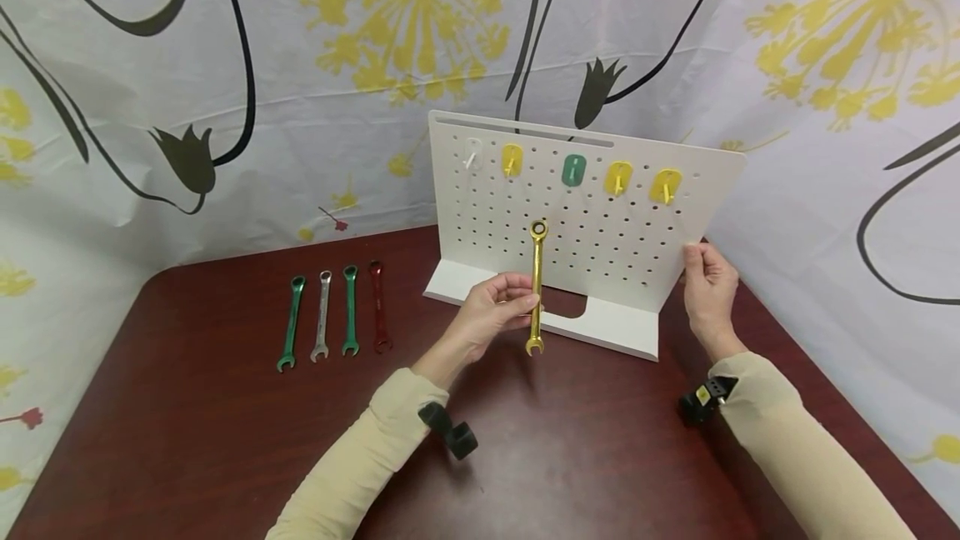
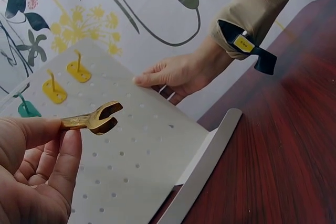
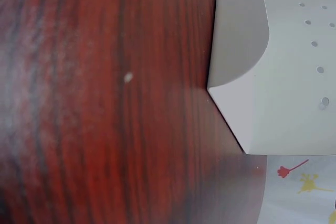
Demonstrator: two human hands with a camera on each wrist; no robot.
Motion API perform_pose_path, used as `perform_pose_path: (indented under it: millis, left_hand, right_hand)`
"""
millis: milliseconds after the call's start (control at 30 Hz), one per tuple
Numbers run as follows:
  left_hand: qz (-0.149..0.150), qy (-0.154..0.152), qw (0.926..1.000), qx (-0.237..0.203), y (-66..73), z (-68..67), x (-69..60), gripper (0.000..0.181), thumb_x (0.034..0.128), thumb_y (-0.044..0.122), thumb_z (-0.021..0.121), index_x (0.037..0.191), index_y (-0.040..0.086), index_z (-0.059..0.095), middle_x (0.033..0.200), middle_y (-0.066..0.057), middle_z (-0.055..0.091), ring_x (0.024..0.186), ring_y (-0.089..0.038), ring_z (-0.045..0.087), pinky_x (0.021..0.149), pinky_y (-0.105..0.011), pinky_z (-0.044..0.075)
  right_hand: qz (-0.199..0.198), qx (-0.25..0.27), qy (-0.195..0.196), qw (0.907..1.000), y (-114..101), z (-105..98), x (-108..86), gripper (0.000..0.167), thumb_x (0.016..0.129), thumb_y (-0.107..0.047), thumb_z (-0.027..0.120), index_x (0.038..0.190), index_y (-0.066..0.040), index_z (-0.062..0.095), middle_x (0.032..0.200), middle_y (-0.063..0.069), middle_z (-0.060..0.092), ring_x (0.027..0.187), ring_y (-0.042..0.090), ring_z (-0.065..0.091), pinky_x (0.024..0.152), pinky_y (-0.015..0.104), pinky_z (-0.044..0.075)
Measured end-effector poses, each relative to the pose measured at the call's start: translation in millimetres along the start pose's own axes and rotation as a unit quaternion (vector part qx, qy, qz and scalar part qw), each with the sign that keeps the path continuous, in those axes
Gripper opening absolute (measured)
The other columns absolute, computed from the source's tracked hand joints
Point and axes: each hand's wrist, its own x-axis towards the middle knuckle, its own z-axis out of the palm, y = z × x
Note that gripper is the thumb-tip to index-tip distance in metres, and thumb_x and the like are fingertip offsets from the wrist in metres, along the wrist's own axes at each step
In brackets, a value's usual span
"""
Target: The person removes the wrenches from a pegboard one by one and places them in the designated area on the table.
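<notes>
My left hand (image 1: 487, 317) pinches a gold combination wrench (image 1: 537, 273) between thumb and fingers. It stands upright in front of the pegboard, ring end up and open end down; the left wrist view shows the open jaw of the gold wrench (image 2: 102, 120) close up. The white pegboard (image 1: 697, 207) carries a row of hooks: a white hook (image 1: 472, 154), a green hook (image 1: 573, 170) and yellow ones, such as the yellow hook (image 1: 618, 179). At the board's right edge, my right hand (image 1: 710, 294) grips it, thumb on the front face. The right wrist view shows only board and table.
Left of the board, several wrenches lie in a row on the dark red table (image 1: 225, 440): a green wrench (image 1: 292, 323), a silver wrench (image 1: 322, 317), a second green wrench (image 1: 350, 311) and a red wrench (image 1: 379, 307). A flower-patterned cloth (image 1: 300, 107) hangs behind.
</notes>
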Motion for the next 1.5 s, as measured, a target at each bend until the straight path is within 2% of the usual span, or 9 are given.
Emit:
perform_pose_path:
  millis: [167, 433, 767, 933, 1133, 1367, 1500]
  left_hand:
    - [-0.004, 0.018, 0.9998, 0.008, 0.3, -10.0, -3.8, 0.020, 0.0860, -0.006, 0.062, 0.106, -0.003, 0.058, 0.084, 0.002, 0.060, 0.070, -0.006, 0.063, 0.065, -0.018, 0.055]
    - [-0.006, 0.037, 0.9992, 0.015, 1.5, -26.4, -6.6, 0.021, 0.0862, -0.005, 0.062, 0.107, -0.003, 0.058, 0.085, 0.000, 0.061, 0.071, -0.006, 0.064, 0.065, -0.018, 0.056]
    - [-0.013, 0.062, 0.9977, 0.024, 3.2, -45.1, -13.0, 0.022, 0.0869, -0.004, 0.061, 0.108, -0.003, 0.057, 0.087, -0.001, 0.061, 0.072, -0.005, 0.061, 0.065, -0.018, 0.055]
    - [-0.014, 0.072, 0.9970, 0.027, 3.6, -55.0, -16.9, 0.023, 0.0873, -0.004, 0.061, 0.110, -0.003, 0.057, 0.083, 0.003, 0.061, 0.072, -0.005, 0.061, 0.065, -0.018, 0.055]
    - [-0.017, 0.081, 0.9962, 0.028, 5.4, -67.5, -23.3, 0.019, 0.0879, -0.003, 0.060, 0.106, -0.001, 0.058, 0.082, 0.003, 0.062, 0.072, -0.007, 0.063, 0.065, -0.019, 0.055]
    - [-0.023, 0.094, 0.9943, 0.045, 6.3, -83.0, -30.3, 0.022, 0.0892, -0.001, 0.060, 0.111, -0.003, 0.056, 0.083, 0.002, 0.062, 0.075, -0.008, 0.066, 0.067, -0.019, 0.056]
    - [-0.028, 0.103, 0.9927, 0.057, 7.0, -92.1, -33.9, 0.024, 0.0898, 0.001, 0.060, 0.113, -0.002, 0.055, 0.085, 0.003, 0.062, 0.077, -0.007, 0.066, 0.068, -0.019, 0.055]
  right_hand:
    - [-0.008, 0.004, 0.000, 1.0000, 2, 0, 1.4, 0.029, 0.095, -0.008, 0.054, 0.080, 0.017, 0.055, 0.053, -0.004, 0.046, 0.048, 0.002, 0.041, 0.045, 0.012, 0.034]
    - [-0.006, -0.003, -0.001, 1.0000, -3, -1, -0.1, 0.031, 0.096, -0.010, 0.054, 0.081, 0.017, 0.054, 0.055, -0.020, 0.046, 0.049, -0.001, 0.042, 0.046, 0.010, 0.036]
    - [-0.006, -0.016, -0.003, 0.9998, -6, -1, -2.0, 0.030, 0.096, -0.010, 0.053, 0.083, 0.017, 0.056, 0.055, -0.018, 0.046, 0.050, -0.001, 0.041, 0.046, 0.011, 0.034]
    - [-0.004, -0.017, -0.003, 0.9998, -5, -1, -2.2, 0.030, 0.096, -0.010, 0.053, 0.082, 0.016, 0.056, 0.055, -0.021, 0.046, 0.050, -0.003, 0.041, 0.046, 0.011, 0.034]
    - [-0.002, -0.012, -0.005, 0.9999, -2, -1, -2.0, 0.031, 0.096, -0.011, 0.053, 0.083, 0.017, 0.053, 0.055, -0.021, 0.046, 0.050, -0.004, 0.042, 0.047, 0.010, 0.035]
    - [-0.001, -0.010, -0.001, 1.0000, 2, -1, -1.4, 0.030, 0.096, -0.010, 0.054, 0.081, 0.016, 0.053, 0.055, -0.015, 0.047, 0.050, 0.003, 0.043, 0.047, 0.010, 0.036]
    - [-0.001, -0.009, 0.000, 1.0000, 1, -1, -1.5, 0.030, 0.096, -0.010, 0.054, 0.082, 0.016, 0.052, 0.056, -0.019, 0.047, 0.050, 0.003, 0.043, 0.047, 0.010, 0.036]
